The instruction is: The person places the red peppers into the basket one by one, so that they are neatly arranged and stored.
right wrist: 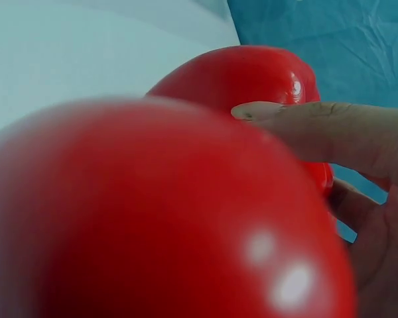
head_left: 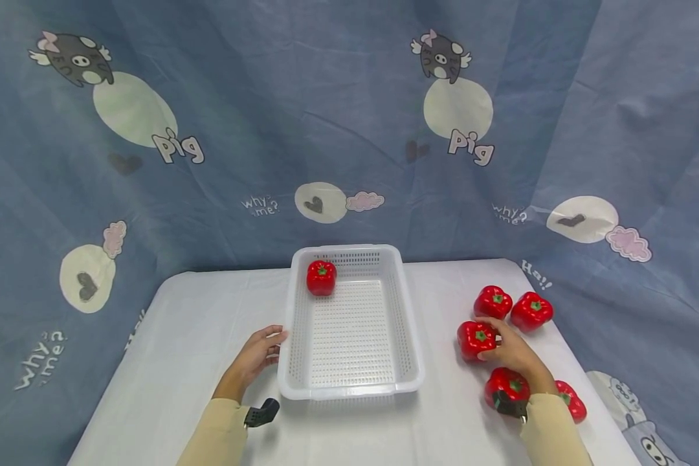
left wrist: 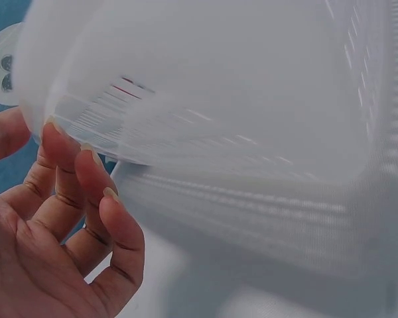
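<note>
On the left side of a white plastic basket (head_left: pixel 358 392), my left hand (head_left: pixel 255 357) holds the rim with bent fingers; the left wrist view shows its fingertips (left wrist: pixel 86 147) against the basket wall (left wrist: pixel 252 218). My right hand (head_left: pixel 515 353) grips a red bell pepper (head_left: pixel 473 341) on the table, thumb and fingers around its sides. In the right wrist view, the thumb lies across this gripped pepper (right wrist: pixel 232 76), while a blurred nearer pepper (right wrist: pixel 166 218) covers much of it. Inside the basket, one red bell pepper (head_left: pixel 321 279) sits at the back left.
Two more red peppers, one (head_left: pixel 492 302) beside the other (head_left: pixel 532 312), stand behind my right hand. Another pepper (head_left: pixel 505 383) lies under the right wrist, and one (head_left: pixel 571 402) is partly hidden by the sleeve. A blue patterned cloth (head_left: pixel 349 129) hangs behind the white table (head_left: pixel 210 310).
</note>
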`<state>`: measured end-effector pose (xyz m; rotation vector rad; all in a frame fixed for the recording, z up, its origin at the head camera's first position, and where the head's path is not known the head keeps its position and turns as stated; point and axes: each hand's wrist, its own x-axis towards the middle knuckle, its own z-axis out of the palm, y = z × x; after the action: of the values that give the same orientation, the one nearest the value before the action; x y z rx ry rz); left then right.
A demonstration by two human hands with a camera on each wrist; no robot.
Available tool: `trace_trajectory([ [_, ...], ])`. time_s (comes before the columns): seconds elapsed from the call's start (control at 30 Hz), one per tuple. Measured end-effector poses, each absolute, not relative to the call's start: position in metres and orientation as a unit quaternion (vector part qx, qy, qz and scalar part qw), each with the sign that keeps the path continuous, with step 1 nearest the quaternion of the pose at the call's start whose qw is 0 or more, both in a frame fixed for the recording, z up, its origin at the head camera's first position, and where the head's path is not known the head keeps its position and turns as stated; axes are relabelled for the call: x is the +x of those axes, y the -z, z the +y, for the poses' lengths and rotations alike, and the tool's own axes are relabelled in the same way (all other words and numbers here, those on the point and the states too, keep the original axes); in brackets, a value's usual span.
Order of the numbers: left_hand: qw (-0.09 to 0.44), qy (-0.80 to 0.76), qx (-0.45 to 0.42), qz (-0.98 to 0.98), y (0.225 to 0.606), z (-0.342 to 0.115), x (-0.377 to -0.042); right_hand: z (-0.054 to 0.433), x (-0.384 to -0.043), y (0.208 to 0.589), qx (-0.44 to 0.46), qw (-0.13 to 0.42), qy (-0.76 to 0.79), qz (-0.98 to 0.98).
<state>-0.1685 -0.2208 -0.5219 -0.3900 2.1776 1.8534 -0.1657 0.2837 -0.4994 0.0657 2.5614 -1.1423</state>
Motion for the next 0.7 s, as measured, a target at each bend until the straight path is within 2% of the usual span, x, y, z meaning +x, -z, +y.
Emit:
trace_trajectory([
  [0.7, 0.125, -0.634, -0.133, 0.751, 0.523, -0.221, -0.168, 0.278, -0.175, 0.485, 0.003, 0.136, 0.398, 0.907],
])
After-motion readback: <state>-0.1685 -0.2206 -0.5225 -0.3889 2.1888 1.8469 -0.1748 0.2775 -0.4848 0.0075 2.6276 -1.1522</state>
